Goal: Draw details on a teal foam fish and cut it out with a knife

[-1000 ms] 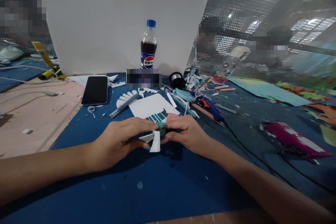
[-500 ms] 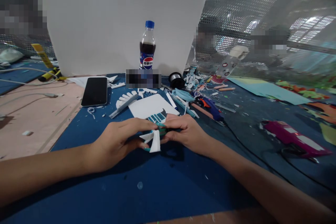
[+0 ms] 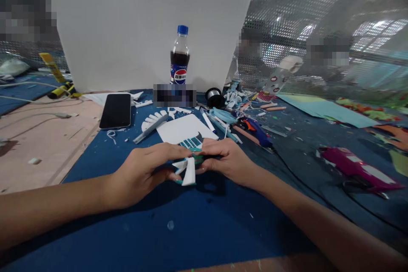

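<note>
Both my hands meet over the blue mat, pinching a small white and teal craft piece between them. My left hand grips its left side, with the thumb below and the fingers above. From the right, my right hand pinches the teal part between thumb and fingers. White flaps of the piece stick out towards me, and the fingers hide the rest of it. Just beyond my hands lies a white card with a teal grid at its near end.
A cola bottle stands at the back before a white board. A phone lies to the left. At right are a blue glue gun, a magenta tool with a black cord, a wire spool and foam scraps.
The craft piece has turned very slightly in my fingers. Both hands keep their grip and stay in nearly the same place.
</note>
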### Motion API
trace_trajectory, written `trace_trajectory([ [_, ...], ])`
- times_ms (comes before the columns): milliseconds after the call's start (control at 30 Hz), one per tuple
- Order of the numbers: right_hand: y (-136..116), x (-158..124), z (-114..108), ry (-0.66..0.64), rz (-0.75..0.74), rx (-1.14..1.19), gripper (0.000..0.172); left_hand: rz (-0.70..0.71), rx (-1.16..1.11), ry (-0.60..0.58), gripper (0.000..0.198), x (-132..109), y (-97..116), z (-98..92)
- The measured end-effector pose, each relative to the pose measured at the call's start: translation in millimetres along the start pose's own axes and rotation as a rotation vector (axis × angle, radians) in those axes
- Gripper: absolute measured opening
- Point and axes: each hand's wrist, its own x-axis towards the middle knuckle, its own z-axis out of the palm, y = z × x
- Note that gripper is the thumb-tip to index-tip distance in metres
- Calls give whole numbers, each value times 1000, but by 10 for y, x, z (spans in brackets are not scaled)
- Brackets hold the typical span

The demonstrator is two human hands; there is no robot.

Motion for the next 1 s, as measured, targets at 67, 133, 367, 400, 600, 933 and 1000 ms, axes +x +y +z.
trace_trajectory([
  [67,0,6,1,-1,7,-6,38,-8,-8,-1,33,-10,-15,15],
  [133,-2,12,7,1,16,-8,33,-15,-19,-4,36,-22,-27,30],
  [367,-1,9,-3,9,53,34,14,-13,-9,7,43,-41,-19,16],
  [400,0,7,-5,8,59,34,14,-16,-11,4,43,-42,-17,13],
  [600,2,9,4,22,55,19,11,-39,12,-39,38,-33,-8,18],
  [933,-15,40,-47,195,156,-200,14,-311,262,43,24,37,-14,21],
  [1000,2,29,-101,314,166,-412,14,-384,293,37,28,63,-12,8],
])
